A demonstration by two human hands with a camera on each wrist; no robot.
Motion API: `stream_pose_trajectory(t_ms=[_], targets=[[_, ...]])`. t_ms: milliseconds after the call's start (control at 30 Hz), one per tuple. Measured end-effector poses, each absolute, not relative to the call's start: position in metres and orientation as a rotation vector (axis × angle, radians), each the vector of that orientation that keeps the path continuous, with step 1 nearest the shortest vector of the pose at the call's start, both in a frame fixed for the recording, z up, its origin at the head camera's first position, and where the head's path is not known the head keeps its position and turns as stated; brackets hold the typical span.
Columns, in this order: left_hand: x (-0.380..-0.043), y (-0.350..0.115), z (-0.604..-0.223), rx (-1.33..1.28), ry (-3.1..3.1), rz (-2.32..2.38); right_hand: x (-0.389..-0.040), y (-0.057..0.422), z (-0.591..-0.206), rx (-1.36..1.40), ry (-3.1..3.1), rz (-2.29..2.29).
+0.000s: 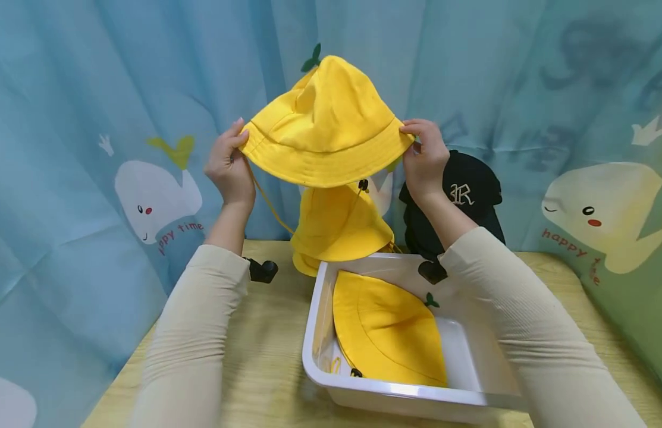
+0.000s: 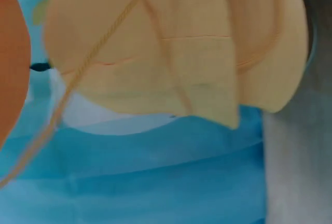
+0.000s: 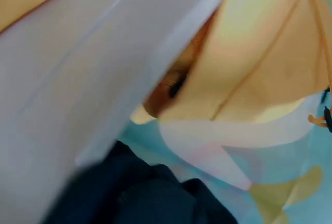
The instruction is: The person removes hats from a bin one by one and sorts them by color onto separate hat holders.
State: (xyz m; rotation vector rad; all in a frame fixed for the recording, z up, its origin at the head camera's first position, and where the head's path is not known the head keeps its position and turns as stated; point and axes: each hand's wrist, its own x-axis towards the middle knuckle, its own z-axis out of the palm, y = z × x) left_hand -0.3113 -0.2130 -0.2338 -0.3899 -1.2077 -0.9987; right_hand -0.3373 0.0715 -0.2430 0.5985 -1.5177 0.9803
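Both hands hold up a yellow bucket hat [image 1: 325, 125] with a green sprout on top, in the head view. My left hand [image 1: 233, 163] pinches its brim at the left end, and my right hand [image 1: 426, 157] pinches the brim at the right end. A cord with a black toggle hangs below the hat. Behind and beneath it, more yellow hats [image 1: 341, 226] sit stacked on the table. Another yellow hat [image 1: 389, 333] lies flattened inside a white bin [image 1: 405, 389]. Neither wrist view shows fingers; the left one shows the stacked hats [image 2: 155, 63] and a blurred cord.
Black caps [image 1: 464, 190], the front one with a light letter R, stand behind my right forearm. A wooden table [image 1: 266, 345] carries the bin. A blue printed curtain [image 1: 148, 71] hangs behind. Small black objects [image 1: 263, 271] show beside the left sleeve and near the right one.
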Motion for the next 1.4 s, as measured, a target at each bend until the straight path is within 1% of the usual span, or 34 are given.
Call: stream_pose_trajectory(t_ms=[167, 300, 500, 667, 900, 1200, 1300, 1400], targets=[[-0.321, -0.217, -0.261, -0.254, -1.250, -1.117, -0.344, 0.060, -0.260, 0.611, -1.602, 0.961], [-0.325, -0.215, -0.279, -0.202, -1.292, -1.198, -0.344, 0.057, -0.270, 0.603, -1.723, 0.967], [-0.324, -0.214, -0.316, -0.176, -1.433, -1.199, -0.344, 0.068, -0.287, 0.571, -2.033, 0.887], [-0.321, -0.216, -0.341, -0.166, -1.596, -1.125, -0.347, 0.079, -0.298, 0.617, -2.328, 0.810], [-0.315, -0.221, -0.370, -0.265, -1.884, -0.973, -0.345, 0.088, -0.315, 0.672, -2.504, 0.690], [-0.314, -0.225, -0.400, -0.253, -2.068, -1.034, -0.348, 0.079, -0.331, 0.756, -2.740, 0.416], [-0.314, -0.223, -0.410, -0.243, -2.112, -0.991, -0.347, 0.076, -0.334, 0.722, -2.804, 0.354], [-0.313, -0.222, -0.420, -0.173, -2.130, -1.038, -0.347, 0.072, -0.336, 0.699, -2.846, 0.353]])
